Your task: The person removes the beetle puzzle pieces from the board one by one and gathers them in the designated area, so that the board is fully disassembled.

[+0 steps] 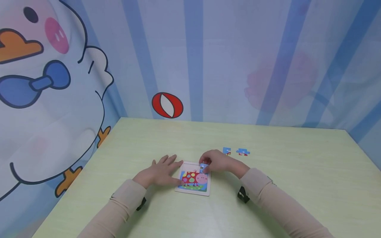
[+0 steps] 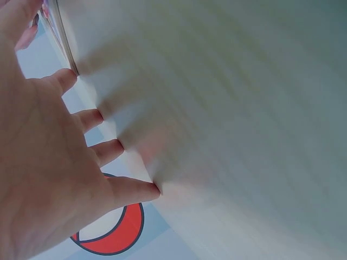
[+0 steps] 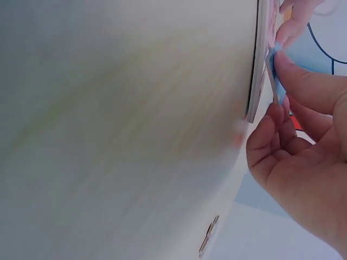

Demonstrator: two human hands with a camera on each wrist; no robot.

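A jigsaw puzzle board [image 1: 193, 192] with a pale frame lies on the table, its lower part filled with a red spotted animal picture on green and blue. At its upper right corner my right hand [image 1: 218, 161] pinches a blue puzzle piece [image 1: 203, 167] between thumb and fingers. The right wrist view shows this piece [image 3: 278, 81] tilted just over the board's edge. My left hand [image 1: 160, 173] is spread flat at the board's left side, thumb and index fingertip touching the frame. In the left wrist view, the left hand's fingertips [image 2: 120, 145] rest on the table.
Two loose blue puzzle pieces, one with a square edge [image 1: 227, 151] and one with side knobs [image 1: 243, 152], lie behind the right hand. The pale table [image 1: 291, 172] meets a striped curtain [image 1: 220, 66] printed with a large white bird [image 1: 53, 125].
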